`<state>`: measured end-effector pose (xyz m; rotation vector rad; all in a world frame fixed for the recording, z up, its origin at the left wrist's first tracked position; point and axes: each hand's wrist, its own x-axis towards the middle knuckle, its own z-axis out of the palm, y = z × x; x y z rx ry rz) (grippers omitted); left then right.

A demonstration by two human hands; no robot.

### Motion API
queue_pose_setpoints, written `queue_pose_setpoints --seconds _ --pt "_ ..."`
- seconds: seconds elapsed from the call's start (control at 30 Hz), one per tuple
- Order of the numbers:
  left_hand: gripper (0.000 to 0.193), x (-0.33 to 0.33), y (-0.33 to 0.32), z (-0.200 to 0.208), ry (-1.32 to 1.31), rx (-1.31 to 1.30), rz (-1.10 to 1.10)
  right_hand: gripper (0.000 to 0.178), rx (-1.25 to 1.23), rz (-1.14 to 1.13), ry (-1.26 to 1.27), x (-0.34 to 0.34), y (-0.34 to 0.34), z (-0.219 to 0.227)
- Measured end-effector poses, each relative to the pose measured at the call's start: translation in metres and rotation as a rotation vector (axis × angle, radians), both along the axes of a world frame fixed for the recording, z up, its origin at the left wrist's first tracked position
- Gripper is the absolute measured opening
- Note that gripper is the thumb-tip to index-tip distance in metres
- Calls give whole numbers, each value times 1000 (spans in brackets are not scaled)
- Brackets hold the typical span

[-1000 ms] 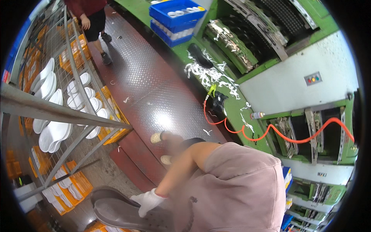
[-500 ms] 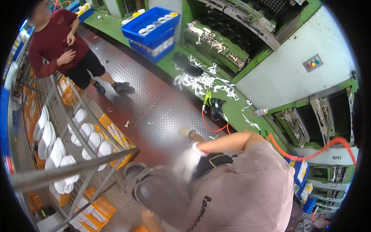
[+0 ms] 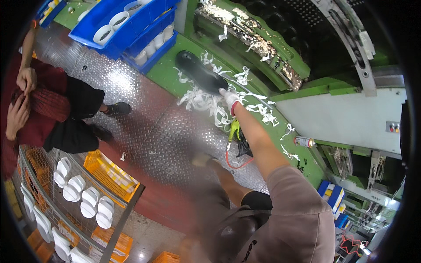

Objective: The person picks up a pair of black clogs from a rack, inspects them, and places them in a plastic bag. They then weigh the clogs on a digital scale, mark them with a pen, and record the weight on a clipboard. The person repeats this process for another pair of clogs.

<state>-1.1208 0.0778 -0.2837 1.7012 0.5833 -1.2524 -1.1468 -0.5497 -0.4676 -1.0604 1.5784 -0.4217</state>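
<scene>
My right hand (image 3: pixel 229 97), in a white glove with a red cuff, reaches out over the green bench (image 3: pixel 169 92). Its fingers close on the near end of a black, shoe-shaped piece (image 3: pixel 199 72). That piece lies among thin white trimmings (image 3: pixel 204 101). Nearer to me than the glove is a yellow-green air gun (image 3: pixel 234 130) on a red hose, beside a crumpled black bag (image 3: pixel 244 147). A blurred patch of skin at the lower edge may belong to my left arm; the fingers of my left hand cannot be made out.
Stacked blue crates (image 3: pixel 127 41) with white cups stand at the bench's far end. A green press (image 3: pixel 263 52) rises along the right, near a spray can (image 3: pixel 304 142). On the left are a wire rack with white slippers (image 3: pixel 89 202), orange baskets (image 3: pixel 103 175) and a person in dark red (image 3: pixel 39 105).
My right hand has gone from close to my body out to the black piece and taken hold of it. The view has shifted toward the bench; the other person appears closer.
</scene>
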Motion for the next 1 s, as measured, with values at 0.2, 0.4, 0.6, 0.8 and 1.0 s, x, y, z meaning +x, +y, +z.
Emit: queue_pose_setpoints --seconds 0.2,0.4,0.6,0.8,1.0 --pt "54 0 -17 3 8 4 -27 42 314 63 -326 34 -13 -8" --pt "53 -8 -16 24 -22 -67 -73 35 280 23 -560 26 18 73" --pt "51 -31 -3 48 -90 -174 -138 44 -216 214 -252 -72 76 170" --pt "50 -78 20 60 -174 -302 -212 39 -567 350 153 -180 144 301" --pt "49 -145 78 68 -252 -390 -263 46 -1017 471 53 -259 172 360"
